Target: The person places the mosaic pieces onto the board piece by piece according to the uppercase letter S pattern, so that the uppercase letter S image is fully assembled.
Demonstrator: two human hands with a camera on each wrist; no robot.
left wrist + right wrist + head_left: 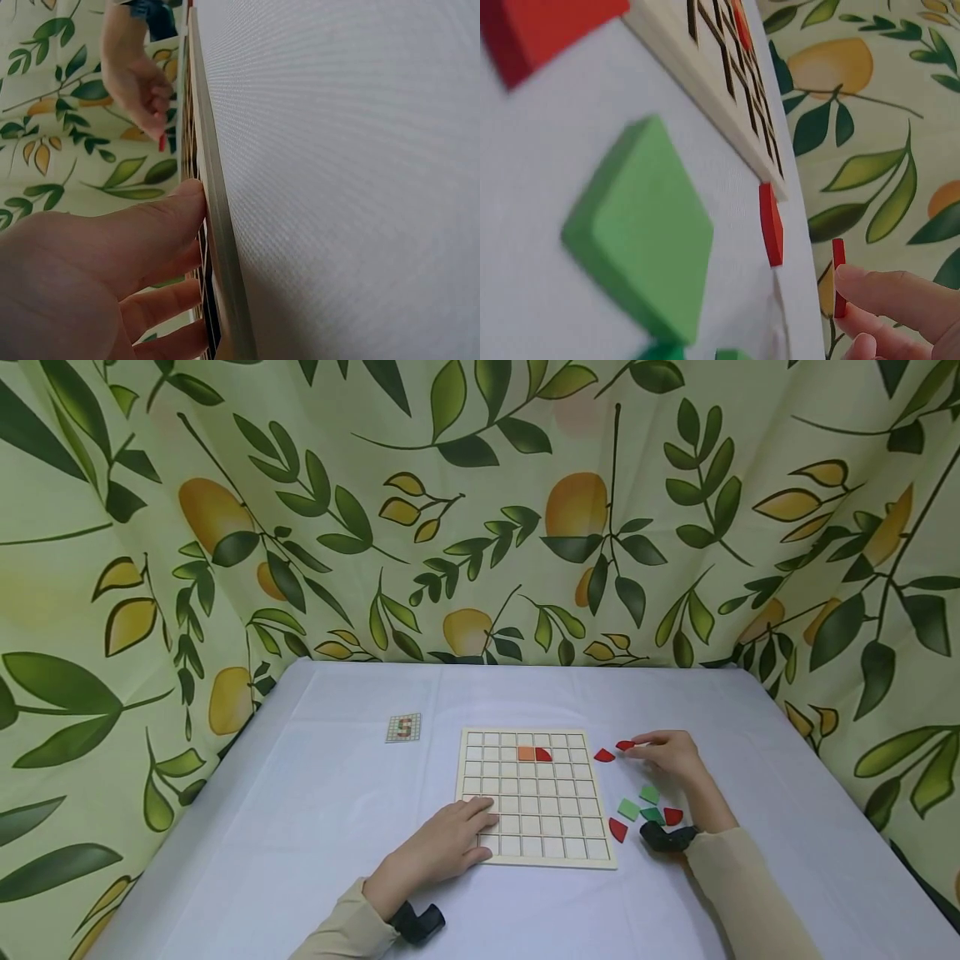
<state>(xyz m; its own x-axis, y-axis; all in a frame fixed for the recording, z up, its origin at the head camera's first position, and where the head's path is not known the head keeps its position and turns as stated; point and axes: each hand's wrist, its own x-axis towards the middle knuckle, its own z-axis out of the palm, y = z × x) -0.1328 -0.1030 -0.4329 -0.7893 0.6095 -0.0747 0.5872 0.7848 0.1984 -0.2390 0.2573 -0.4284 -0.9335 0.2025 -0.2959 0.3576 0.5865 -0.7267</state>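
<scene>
A wooden grid board [555, 862] lies on the table, with an orange square tile [527, 753] and a red quarter-circle tile [543, 755] side by side in an upper row. The left hand [444, 843] rests on the board's lower left corner, its thumb on the near edge in the left wrist view. Off the board's upper right corner, the right hand [671, 755] pinches a red tile [839, 277] between thumb and finger, raised above the cloth. Another red tile [604, 756] lies just left of it, beside the board.
Right of the board lie loose tiles: light green squares [628, 810], a darker green piece [653, 816] and red pieces [617, 830]. A small pattern card [403, 727] lies left of the board. A leaf-print curtain [465, 527] hangs behind the white-covered table [315, 827].
</scene>
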